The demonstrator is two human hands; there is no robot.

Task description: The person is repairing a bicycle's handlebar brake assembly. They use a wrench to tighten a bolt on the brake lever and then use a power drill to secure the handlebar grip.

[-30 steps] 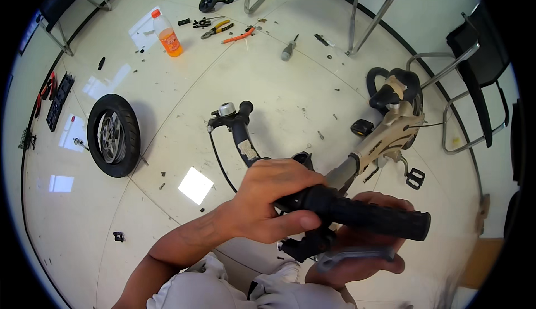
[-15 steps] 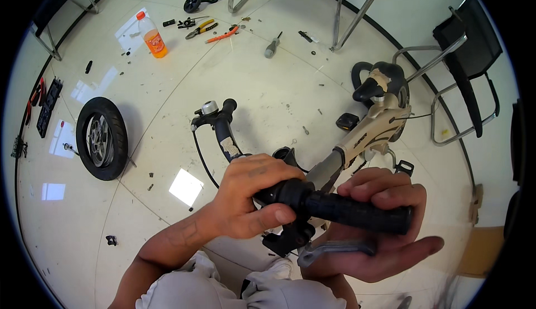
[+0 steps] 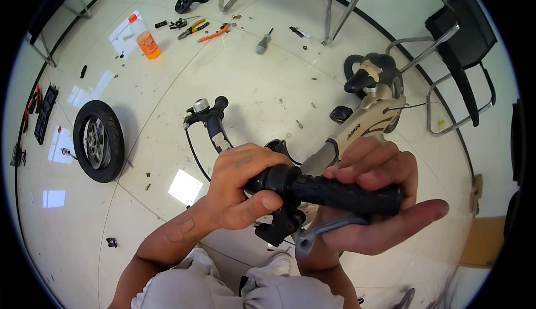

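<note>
My left hand (image 3: 243, 183) is closed around the bicycle handlebar (image 3: 216, 132) at the inner end of its right grip, thumb lying over the black clamp. The fingers of my right hand (image 3: 385, 231) curl over the black rubber grip (image 3: 346, 194), while its thumb sticks out to the right. A grey brake lever (image 3: 326, 228) hangs below the grip, its tip against my right palm. At the bar's far left end are a silver bell (image 3: 200, 105) and another grip. The beige bike frame (image 3: 357, 124) stretches away right to a torn black saddle (image 3: 365, 77).
A loose wheel (image 3: 99, 141) stands at left, near a black tool case (image 3: 46, 113). Farther off are an orange drink bottle (image 3: 146, 42), yellow-handled pliers (image 3: 194, 28), a screwdriver (image 3: 264, 42) and a training wheel (image 3: 183, 3). Small parts dot the tiles. A chair (image 3: 463, 35) stands right.
Both hands, the right grip and the brake lever have shifted slightly up and left in view. The right fingers stay curled over the grip. The background has also shifted a little left.
</note>
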